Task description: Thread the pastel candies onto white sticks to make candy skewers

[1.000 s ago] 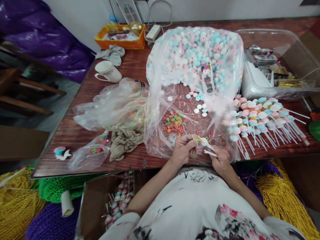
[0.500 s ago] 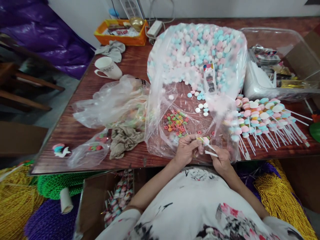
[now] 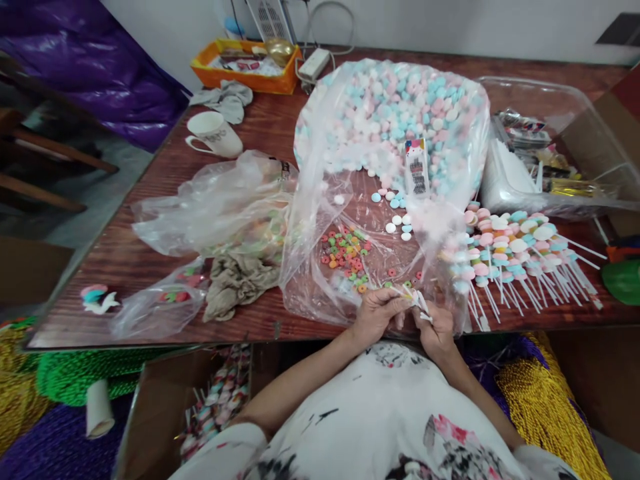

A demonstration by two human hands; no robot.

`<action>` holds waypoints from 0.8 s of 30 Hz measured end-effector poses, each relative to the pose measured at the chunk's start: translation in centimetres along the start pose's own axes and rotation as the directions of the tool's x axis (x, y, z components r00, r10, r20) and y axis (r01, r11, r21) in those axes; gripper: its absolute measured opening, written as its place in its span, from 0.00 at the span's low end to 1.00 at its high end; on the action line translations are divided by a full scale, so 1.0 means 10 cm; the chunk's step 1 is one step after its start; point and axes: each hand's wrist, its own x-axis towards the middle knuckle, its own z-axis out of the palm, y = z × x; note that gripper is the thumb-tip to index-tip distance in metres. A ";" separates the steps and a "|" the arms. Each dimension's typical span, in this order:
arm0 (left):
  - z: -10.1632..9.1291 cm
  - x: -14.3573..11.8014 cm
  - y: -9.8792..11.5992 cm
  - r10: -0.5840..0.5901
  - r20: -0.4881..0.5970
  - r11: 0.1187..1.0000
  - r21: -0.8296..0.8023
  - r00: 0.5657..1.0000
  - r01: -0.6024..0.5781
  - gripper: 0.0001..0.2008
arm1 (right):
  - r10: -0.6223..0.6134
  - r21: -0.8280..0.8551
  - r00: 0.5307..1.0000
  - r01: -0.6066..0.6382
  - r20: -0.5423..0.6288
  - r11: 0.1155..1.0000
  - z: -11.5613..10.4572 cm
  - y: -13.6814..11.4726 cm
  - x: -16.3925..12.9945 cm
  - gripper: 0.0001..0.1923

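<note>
In front of my body, low over the table's near edge, my two hands work close together. My left hand (image 3: 377, 315) is closed, thumb and fingers pinching the upper end of a thin white stick (image 3: 423, 306) with small pale pieces on it; the fingers partly hide them. My right hand (image 3: 436, 328) is closed around the lower part of white sticks. Just beyond the hands, small coloured rings (image 3: 347, 250) lie on clear plastic. Behind them are loose pink, blue and white discs (image 3: 400, 227), spilling from a big clear bag of discs (image 3: 390, 100).
Right of my hands lies a pile of disc-threaded sticks (image 3: 520, 247), below a clear plastic bin (image 3: 565, 200). To the left are plastic bags (image 3: 215, 207), a brown cloth (image 3: 240, 283), a mug (image 3: 215, 135) and an orange tray (image 3: 245, 83). A cardboard box (image 3: 155, 400) stands below the edge.
My hands have drawn closer together, and the stick between them is tilted more steeply. The camera view has shifted slightly, so the table appears lower and further left.
</note>
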 end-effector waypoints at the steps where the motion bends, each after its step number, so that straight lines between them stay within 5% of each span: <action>1: 0.02 -0.01 0.00 0.015 0.004 0.999 0.032 1.000 -0.016 0.14 | 0.003 0.005 1.000 -0.003 -0.014 1.000 0.00 0.02 -0.02 0.10; 6: 0.06 0.00 0.18 0.058 0.138 0.973 0.215 0.989 -0.087 0.13 | 0.060 0.051 0.993 -0.055 -0.103 0.997 0.06 0.12 -0.10 0.09; 10: -0.15 0.36 0.59 0.111 0.198 0.872 0.450 0.974 -0.191 0.21 | 0.225 0.149 0.958 -0.199 -0.179 0.969 0.12 0.15 -0.12 0.13; 12: -0.31 0.71 0.82 0.240 0.103 0.734 0.632 0.965 -0.250 0.19 | 0.251 0.181 0.951 -0.218 -0.181 0.959 0.13 0.15 -0.12 0.14; 14: -0.46 1.10 0.98 0.348 0.124 0.509 0.807 0.929 -0.299 0.14 | 0.252 0.185 0.957 -0.224 -0.145 0.957 0.13 0.14 -0.12 0.16; 17: -0.56 1.52 1.06 0.210 0.272 0.095 0.950 0.939 -0.297 0.11 | 0.249 0.167 0.963 -0.231 -0.099 0.959 0.11 0.15 -0.12 0.16; 19: -0.54 1.62 1.02 0.156 0.285 -0.091 0.958 0.946 -0.273 0.11 | 0.247 0.154 0.966 -0.233 -0.082 0.960 0.10 0.16 -0.13 0.15; 24: -0.48 1.45 0.87 0.132 0.372 -0.222 0.915 0.919 -0.338 0.11 | 0.173 0.101 0.984 -0.170 -0.030 0.980 0.09 0.18 -0.12 0.13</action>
